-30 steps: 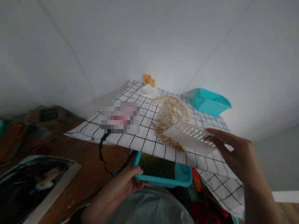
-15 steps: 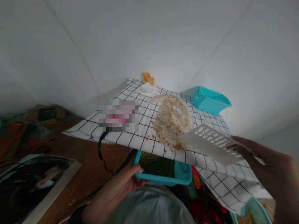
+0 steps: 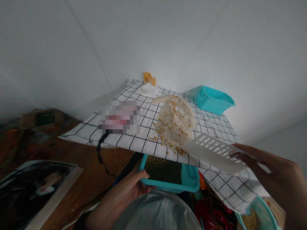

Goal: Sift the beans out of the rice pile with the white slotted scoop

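My left hand (image 3: 137, 183) grips the left end of a turquoise bin (image 3: 190, 177), thumb over the rim, below the table's front edge. Dark green grains (image 3: 165, 172) fill much of the bin, with yellowish ones at its far left. In my right hand (image 3: 266, 169) is a white slotted scoop (image 3: 213, 153), its front edge at the near right side of a grain pile (image 3: 175, 118). That pile is pale grains mixed with yellow ones, spread on a checked cloth (image 3: 146, 121). A few yellow grains lie loose by the cloth's front edge.
Another turquoise bin (image 3: 213, 100) stands at the back right near the wall. A blurred-out pinkish object (image 3: 120, 116) with a black cord lies left. White (image 3: 148, 90) and orange (image 3: 149, 78) crumpled pieces lie at the back. Low right, a turquoise tub (image 3: 266, 210) contains tan grains.
The scoop has come slightly lower and towards me, still by the pile's edge. The whole view has shifted a little; my left hand keeps its hold on the bin.
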The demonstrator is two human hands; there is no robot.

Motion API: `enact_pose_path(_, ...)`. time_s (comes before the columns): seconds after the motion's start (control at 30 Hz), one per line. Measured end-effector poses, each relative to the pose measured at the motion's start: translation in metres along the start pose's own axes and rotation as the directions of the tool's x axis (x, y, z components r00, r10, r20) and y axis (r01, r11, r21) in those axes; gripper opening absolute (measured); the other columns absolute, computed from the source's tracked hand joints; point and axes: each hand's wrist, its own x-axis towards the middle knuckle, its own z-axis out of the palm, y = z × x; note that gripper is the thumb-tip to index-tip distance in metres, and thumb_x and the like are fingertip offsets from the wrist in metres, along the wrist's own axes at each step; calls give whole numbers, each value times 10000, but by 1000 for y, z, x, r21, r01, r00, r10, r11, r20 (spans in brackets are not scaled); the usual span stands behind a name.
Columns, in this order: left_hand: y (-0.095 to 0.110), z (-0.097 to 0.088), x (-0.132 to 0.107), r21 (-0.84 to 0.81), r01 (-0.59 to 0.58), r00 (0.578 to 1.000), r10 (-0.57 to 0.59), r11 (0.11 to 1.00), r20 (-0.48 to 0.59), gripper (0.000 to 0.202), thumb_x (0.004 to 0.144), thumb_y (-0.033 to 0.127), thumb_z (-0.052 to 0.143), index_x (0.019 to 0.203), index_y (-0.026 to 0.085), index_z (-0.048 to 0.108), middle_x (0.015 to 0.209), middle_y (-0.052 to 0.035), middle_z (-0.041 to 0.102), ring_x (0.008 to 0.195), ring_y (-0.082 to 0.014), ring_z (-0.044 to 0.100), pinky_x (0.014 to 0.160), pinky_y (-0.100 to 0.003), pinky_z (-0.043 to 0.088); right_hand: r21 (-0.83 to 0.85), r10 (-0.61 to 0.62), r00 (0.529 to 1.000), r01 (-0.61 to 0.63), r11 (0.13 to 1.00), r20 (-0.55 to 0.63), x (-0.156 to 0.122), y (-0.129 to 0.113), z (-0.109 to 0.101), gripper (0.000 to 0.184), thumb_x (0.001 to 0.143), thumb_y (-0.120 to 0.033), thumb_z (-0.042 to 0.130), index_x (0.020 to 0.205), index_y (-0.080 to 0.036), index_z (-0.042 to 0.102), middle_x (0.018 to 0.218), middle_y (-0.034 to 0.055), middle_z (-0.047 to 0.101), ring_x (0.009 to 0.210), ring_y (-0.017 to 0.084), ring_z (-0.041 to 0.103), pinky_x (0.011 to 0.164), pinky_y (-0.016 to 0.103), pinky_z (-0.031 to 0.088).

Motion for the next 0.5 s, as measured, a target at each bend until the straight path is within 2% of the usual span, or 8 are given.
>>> enact_pose_path(0.17, 0, 1, -1, 38, -31, 999, 30, 999, 11, 208, 718, 182, 800, 881, 163, 671, 745, -1, 760, 646, -124, 713, 564, -177, 545, 18, 42, 999, -42, 999, 15, -6, -8, -1, 339, 969, -457, 517, 1115, -287, 771, 973, 16, 814, 809, 246, 790, 676, 295, 624)
enact_pose_path(0.23, 0, 3, -3, 44, -29, 1000, 29, 999, 10, 189, 741, 171, 776, 893, 160, 664, 734, -2, 754, 641, -120, 710, 568, -177, 545, 7, 52, 998, -52, 999, 19, -7, -5, -2, 342, 967, -457, 515, 1119, -288, 771, 975, 15, 814, 811, 251, 790, 685, 305, 627)
enact_pose_path(0.37, 2, 8, -6, 33, 3, 1000, -3, 999, 4, 140, 767, 169, 724, 871, 169, 631, 735, -2, 744, 630, -129, 711, 613, -218, 569, -19, 40, 999, -40, 999, 5, -12, 6, -4, 379, 961, -515, 512, 1122, -289, 772, 949, 11, 815, 767, 251, 790, 571, 286, 609)
enact_pose_path(0.5, 3, 10, -5, 47, -31, 999, 32, 998, -18, 214, 735, 134, 731, 922, 175, 635, 767, 25, 745, 598, -107, 693, 612, -206, 558, -43, 15, 1000, -15, 999, 10, -14, 14, -7, 406, 962, -543, 502, 1115, -286, 777, 936, 8, 816, 765, 250, 793, 626, 286, 633)
